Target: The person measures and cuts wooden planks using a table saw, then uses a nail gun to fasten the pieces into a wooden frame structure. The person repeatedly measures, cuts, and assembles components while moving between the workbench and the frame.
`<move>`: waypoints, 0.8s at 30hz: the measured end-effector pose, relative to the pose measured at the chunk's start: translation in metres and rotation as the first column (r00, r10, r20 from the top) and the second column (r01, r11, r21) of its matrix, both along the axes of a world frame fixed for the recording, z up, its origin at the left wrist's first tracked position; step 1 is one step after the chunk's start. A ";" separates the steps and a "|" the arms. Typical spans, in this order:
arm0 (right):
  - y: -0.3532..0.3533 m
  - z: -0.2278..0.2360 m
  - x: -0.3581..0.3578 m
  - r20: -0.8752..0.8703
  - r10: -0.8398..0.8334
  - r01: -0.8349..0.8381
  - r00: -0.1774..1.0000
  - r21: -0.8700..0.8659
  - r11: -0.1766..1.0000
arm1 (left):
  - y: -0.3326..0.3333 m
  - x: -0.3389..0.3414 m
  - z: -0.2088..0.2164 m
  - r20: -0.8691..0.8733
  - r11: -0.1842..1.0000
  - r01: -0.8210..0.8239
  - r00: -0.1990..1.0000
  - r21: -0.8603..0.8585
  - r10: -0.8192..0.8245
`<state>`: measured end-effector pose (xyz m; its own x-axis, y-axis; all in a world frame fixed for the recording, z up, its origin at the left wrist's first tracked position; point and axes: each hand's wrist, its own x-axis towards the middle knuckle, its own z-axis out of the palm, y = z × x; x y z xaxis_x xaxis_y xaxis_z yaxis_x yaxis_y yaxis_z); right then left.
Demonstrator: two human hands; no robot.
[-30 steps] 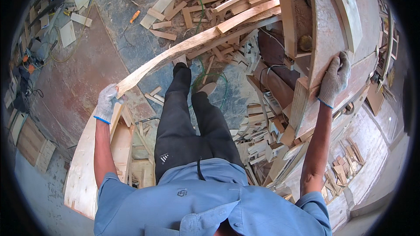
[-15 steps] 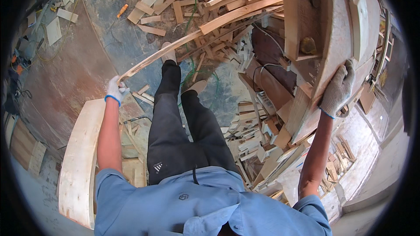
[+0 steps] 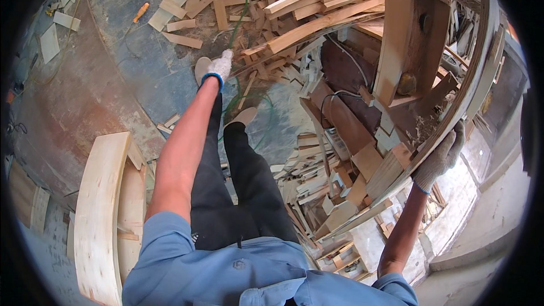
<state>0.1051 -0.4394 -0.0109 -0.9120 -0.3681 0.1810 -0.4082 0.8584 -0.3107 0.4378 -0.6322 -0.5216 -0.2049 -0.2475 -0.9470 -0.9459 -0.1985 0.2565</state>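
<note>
A: Where does the long curved strip (image 3: 317, 25) lie from the hands?

B: Its long axis runs from about eight o'clock up to two o'clock. The left hand (image 3: 220, 67), gloved, is at its lower end among the offcuts; I cannot tell whether the fingers are closed on it.

A: And the right hand (image 3: 441, 158)?

B: At four o'clock, well apart from that strip, gloved fingers curled around the rim of the big curved frame (image 3: 481, 73).

A: Any containers?

B: None visible, only loose wood scraps on the floor (image 3: 107, 90).
</note>
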 end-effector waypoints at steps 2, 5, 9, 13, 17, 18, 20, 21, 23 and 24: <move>0.002 -0.005 0.006 0.021 -0.069 0.069 0.997 0.018 0.997 | -0.022 -0.032 0.048 0.147 0.935 0.263 0.961 -0.238 -0.233; 0.006 -0.002 0.007 0.070 -0.132 0.135 0.989 -0.049 0.990 | -0.033 -0.070 0.094 -0.218 0.757 0.010 0.955 -0.653 -0.201; -0.006 -0.001 0.010 0.057 -0.149 0.151 0.987 -0.019 0.988 | -0.013 -0.153 0.141 -0.585 0.856 -0.094 0.767 -0.509 -0.264; 0.037 0.015 0.006 0.051 0.050 -0.056 0.997 0.131 0.990 | 0.002 -0.245 0.129 -0.597 0.927 -0.081 0.785 -0.365 -0.167; 0.101 0.038 0.004 0.090 -0.030 0.015 0.995 0.166 0.986 | 0.011 -0.311 0.088 -0.595 0.968 -0.236 0.792 -0.088 0.139; 0.117 0.042 0.004 0.103 -0.063 0.044 0.993 0.177 0.983 | 0.014 -0.320 0.087 -0.477 0.869 -0.377 0.728 0.321 0.492; 0.142 0.050 0.001 0.121 -0.117 0.093 0.986 0.182 0.979 | 0.020 -0.329 0.081 -0.117 0.442 -0.558 0.521 0.702 0.845; 0.150 0.054 -0.003 0.128 -0.138 0.112 0.982 0.188 0.976 | 0.025 -0.331 0.075 -0.004 0.278 -0.616 0.408 0.737 0.913; 0.168 0.064 -0.002 0.143 -0.186 0.156 0.972 0.200 0.967 | 0.036 -0.336 0.074 0.107 0.074 -0.627 0.246 0.775 0.963; 0.175 0.068 -0.002 0.148 -0.208 0.175 0.967 0.207 0.963 | 0.046 -0.337 0.082 0.108 0.033 -0.601 0.197 0.798 0.974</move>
